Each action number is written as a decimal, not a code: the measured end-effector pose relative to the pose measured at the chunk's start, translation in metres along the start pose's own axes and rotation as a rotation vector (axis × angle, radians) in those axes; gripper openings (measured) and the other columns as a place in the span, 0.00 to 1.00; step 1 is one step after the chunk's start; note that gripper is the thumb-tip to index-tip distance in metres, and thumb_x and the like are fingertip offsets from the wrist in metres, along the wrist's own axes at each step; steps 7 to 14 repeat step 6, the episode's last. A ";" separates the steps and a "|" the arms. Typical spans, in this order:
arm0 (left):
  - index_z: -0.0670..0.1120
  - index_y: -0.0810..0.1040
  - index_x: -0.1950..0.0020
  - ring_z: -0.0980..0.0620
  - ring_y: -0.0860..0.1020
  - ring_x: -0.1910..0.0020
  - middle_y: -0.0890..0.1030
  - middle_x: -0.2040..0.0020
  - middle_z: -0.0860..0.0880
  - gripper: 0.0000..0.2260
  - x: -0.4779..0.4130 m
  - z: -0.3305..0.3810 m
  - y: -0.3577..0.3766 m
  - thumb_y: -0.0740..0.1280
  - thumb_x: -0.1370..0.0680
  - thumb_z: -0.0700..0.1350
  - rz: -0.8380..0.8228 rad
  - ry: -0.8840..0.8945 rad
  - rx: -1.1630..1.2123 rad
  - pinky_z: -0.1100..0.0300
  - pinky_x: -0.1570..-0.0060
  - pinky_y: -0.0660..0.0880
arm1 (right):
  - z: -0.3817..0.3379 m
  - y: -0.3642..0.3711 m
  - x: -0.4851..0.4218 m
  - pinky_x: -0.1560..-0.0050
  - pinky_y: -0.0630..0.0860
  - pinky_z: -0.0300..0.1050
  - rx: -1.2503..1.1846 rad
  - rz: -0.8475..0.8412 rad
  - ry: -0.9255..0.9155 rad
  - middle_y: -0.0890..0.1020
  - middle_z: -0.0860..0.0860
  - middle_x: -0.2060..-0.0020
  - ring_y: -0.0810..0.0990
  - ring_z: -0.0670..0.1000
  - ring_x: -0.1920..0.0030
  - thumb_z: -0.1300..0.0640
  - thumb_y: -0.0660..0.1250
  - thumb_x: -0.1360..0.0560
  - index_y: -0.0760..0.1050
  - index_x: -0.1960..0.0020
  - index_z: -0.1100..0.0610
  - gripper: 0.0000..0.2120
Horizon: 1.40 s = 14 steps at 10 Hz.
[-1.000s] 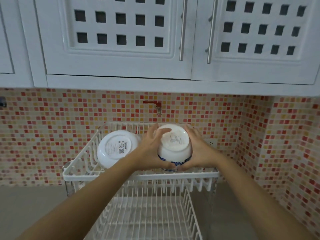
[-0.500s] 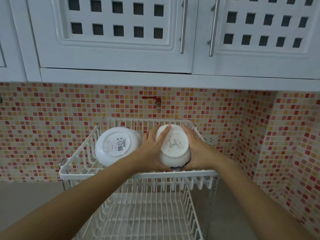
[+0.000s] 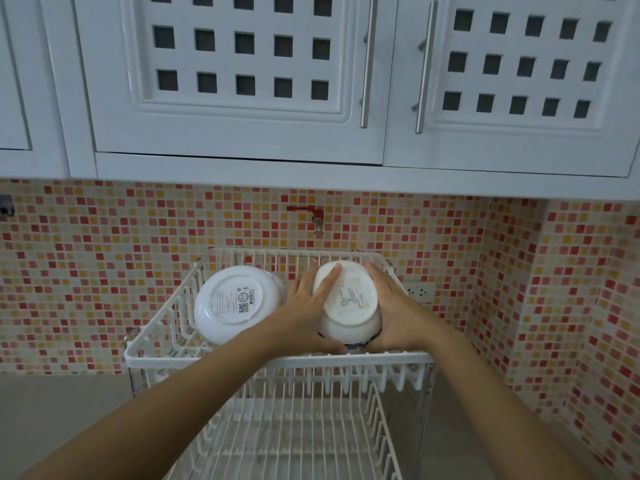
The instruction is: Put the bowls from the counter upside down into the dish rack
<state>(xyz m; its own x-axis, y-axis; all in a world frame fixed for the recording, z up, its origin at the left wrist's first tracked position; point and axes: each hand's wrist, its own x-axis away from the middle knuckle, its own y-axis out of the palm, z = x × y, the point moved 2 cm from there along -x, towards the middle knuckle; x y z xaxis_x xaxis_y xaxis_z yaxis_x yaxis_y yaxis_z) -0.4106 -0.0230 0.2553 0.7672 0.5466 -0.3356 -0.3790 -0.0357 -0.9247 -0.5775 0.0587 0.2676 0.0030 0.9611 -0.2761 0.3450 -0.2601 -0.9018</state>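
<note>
A white wire dish rack [image 3: 277,361] with two tiers stands against the tiled wall. In its upper tier a white bowl [image 3: 235,303] with a label on its base lies upside down at the left. To its right, a second white bowl with a blue pattern near its rim [image 3: 351,303] is upside down inside the upper tier. My left hand [image 3: 308,306] grips its left side, thumb over the base. My right hand [image 3: 391,306] grips its right side.
The rack's lower tier [image 3: 294,441] holds nothing. White wall cabinets [image 3: 242,81] with long metal handles hang overhead. A red tap [image 3: 311,216] sticks out of the mosaic wall behind the rack. A wall socket [image 3: 420,292] sits to the right. Grey counter [image 3: 62,410] lies at the left.
Both hands have lowered the patterned bowl deeper into the upper tier, and it has tipped more base-up. The labelled bowl has not moved.
</note>
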 end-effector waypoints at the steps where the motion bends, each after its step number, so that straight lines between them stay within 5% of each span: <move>1: 0.55 0.34 0.25 0.42 0.38 0.24 0.35 0.23 0.45 0.55 0.001 0.001 -0.002 0.72 0.35 0.64 -0.004 -0.005 0.014 0.42 0.27 0.46 | -0.002 -0.002 0.001 0.24 0.52 0.52 -0.043 -0.039 0.010 0.36 0.41 0.25 0.40 0.45 0.24 0.43 0.79 0.41 0.30 0.26 0.48 0.66; 4: 0.59 0.33 0.26 0.48 0.35 0.24 0.33 0.23 0.51 0.51 0.005 -0.002 -0.018 0.68 0.34 0.67 -0.040 -0.086 0.231 0.39 0.26 0.45 | -0.003 -0.008 0.001 0.24 0.49 0.53 -0.209 -0.047 0.032 0.41 0.38 0.26 0.43 0.42 0.26 0.44 0.79 0.40 0.35 0.25 0.46 0.62; 6: 0.50 0.44 0.23 0.53 0.46 0.23 0.45 0.21 0.52 0.32 0.029 -0.003 -0.053 0.55 0.21 0.58 0.231 -0.107 0.368 0.54 0.25 0.49 | -0.020 -0.020 0.008 0.33 0.55 0.42 -0.253 0.040 0.051 0.49 0.45 0.24 0.52 0.40 0.31 0.49 0.74 0.31 0.40 0.24 0.52 0.51; 14: 0.50 0.44 0.23 0.53 0.46 0.23 0.45 0.21 0.52 0.32 0.029 -0.003 -0.053 0.55 0.21 0.58 0.231 -0.107 0.368 0.54 0.25 0.49 | -0.020 -0.020 0.008 0.33 0.55 0.42 -0.253 0.040 0.051 0.49 0.45 0.24 0.52 0.40 0.31 0.49 0.74 0.31 0.40 0.24 0.52 0.51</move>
